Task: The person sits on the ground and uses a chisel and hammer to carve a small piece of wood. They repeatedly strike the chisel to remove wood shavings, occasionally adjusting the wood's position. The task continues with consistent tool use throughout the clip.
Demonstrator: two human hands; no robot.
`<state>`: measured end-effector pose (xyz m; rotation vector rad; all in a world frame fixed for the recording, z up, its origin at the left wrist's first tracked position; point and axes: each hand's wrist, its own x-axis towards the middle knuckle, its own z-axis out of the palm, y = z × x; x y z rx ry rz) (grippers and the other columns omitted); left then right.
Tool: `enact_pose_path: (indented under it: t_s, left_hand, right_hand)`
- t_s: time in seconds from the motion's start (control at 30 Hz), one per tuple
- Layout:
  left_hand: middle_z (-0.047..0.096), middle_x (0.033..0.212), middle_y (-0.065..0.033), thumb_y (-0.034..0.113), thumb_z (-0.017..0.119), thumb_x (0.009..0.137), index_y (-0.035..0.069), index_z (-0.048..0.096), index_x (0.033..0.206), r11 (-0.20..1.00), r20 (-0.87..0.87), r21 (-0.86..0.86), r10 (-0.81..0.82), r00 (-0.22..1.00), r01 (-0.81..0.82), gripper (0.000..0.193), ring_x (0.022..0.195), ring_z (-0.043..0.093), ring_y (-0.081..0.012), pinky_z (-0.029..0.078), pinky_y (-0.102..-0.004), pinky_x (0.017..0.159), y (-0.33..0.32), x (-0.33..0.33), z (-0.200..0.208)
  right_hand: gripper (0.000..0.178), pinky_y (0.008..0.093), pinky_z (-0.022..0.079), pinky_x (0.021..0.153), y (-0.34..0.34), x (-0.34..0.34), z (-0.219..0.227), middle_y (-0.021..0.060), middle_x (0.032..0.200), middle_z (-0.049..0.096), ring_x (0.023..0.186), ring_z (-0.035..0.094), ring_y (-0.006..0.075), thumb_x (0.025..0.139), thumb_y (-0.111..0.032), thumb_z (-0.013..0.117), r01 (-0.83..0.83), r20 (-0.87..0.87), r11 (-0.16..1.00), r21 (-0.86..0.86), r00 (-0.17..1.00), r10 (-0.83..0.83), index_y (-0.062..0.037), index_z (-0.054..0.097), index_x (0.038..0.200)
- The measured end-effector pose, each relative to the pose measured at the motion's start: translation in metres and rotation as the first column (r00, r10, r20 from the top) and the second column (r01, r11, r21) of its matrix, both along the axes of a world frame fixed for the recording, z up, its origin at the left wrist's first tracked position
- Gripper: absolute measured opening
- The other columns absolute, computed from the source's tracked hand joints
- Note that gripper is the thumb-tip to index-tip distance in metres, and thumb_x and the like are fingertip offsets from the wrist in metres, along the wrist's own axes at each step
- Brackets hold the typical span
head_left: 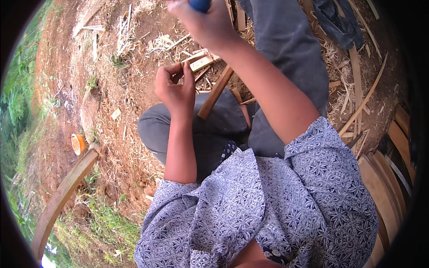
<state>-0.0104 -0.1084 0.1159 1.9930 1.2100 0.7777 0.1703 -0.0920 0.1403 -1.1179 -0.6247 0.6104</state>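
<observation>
My right hand (212, 27) is raised at the top edge, fingers closed round a rounded blue thing (199, 4), perhaps a tool's handle; the rest is out of the picture. Lower and to the left, my left hand (175, 87) is closed in a pinch, thumb and forefinger meeting. What sits between those fingertips, if anything, is too small to make out. Just beyond them lies a pale strip of wood (204, 62), its near end close to the fingertips. A darker brown wooden stick (216, 92) slants over my folded leg (156, 123), between my two forearms.
Wood shavings (163, 42) litter the brown soil. A dark plastic bag (337, 22) lies at the upper right, above long thin wooden strips (357, 89). Curved boards (380, 187) are stacked at the lower right. On the left are a wooden beam (62, 196) and an orange cup-like object (78, 144).
</observation>
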Motion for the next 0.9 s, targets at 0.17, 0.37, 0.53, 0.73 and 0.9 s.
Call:
enact_pose_path:
  t_s: [0.17,0.37,0.53,0.73,0.9]
  left_hand:
    - [0.066,0.086,-0.0111,0.0,0.079,0.087,-0.003,0.061,0.086,0.999,0.057,0.039,-0.005,0.998,0.003,0.019,0.076,0.07,-0.0164,0.059,-0.0279,0.068,0.004,0.008,-0.004]
    - [0.067,0.089,-0.0096,-0.001,0.078,0.088,-0.002,0.062,0.091,0.989,0.04,0.074,-0.131,0.991,0.128,0.017,0.085,0.07,-0.0153,0.06,-0.0276,0.073,0.009,-0.009,-0.007]
    - [0.066,0.086,-0.0115,-0.007,0.079,0.083,0.0,0.061,0.087,0.943,-0.06,0.24,-0.223,0.973,0.231,0.02,0.077,0.069,-0.0211,0.058,-0.0307,0.067,0.009,0.008,0.01]
    - [0.068,0.099,-0.0115,-0.006,0.076,0.088,-0.002,0.064,0.095,0.97,-0.031,0.124,-0.208,0.978,0.21,0.014,0.091,0.071,-0.0163,0.062,-0.0276,0.074,0.007,-0.01,-0.001]
    - [0.067,0.098,-0.0115,-0.006,0.076,0.088,-0.002,0.063,0.095,0.979,0.002,0.07,-0.191,0.982,0.191,0.014,0.091,0.071,-0.0162,0.063,-0.0276,0.074,0.013,-0.012,-0.005]
  right_hand:
    - [0.028,0.0343,0.045,0.051,-0.001,-0.014,-0.066,0.0,0.055,0.058,0.052,0.057,0.012,0.083,-0.024,0.07,-0.026,0.041,0.978,-0.206,0.999,0.035,-0.0079,0.06,0.062]
    - [0.033,0.0285,0.037,0.049,-0.002,0.001,0.017,-0.006,0.059,0.051,0.054,0.049,0.0049,0.093,-0.011,0.064,-0.038,-0.059,0.998,0.048,0.997,0.04,-0.0091,0.053,0.062]
    - [0.026,0.031,0.043,0.051,-0.004,-0.012,-0.057,-0.0021,0.055,0.057,0.053,0.055,0.0082,0.085,-0.02,0.07,0.026,0.011,0.987,-0.156,1.0,-0.024,-0.007,0.061,0.063]
    - [0.034,0.0286,0.037,0.048,-0.005,0.006,0.026,-0.0054,0.058,0.051,0.053,0.049,0.0052,0.093,-0.012,0.065,0.053,-0.145,0.998,-0.034,0.988,-0.058,-0.0084,0.053,0.062]
    - [0.03,0.0303,0.041,0.047,0.001,-0.006,-0.036,-0.0021,0.053,0.057,0.049,0.055,0.0082,0.084,-0.02,0.071,0.069,0.003,0.986,-0.153,0.998,-0.069,-0.006,0.059,0.06]
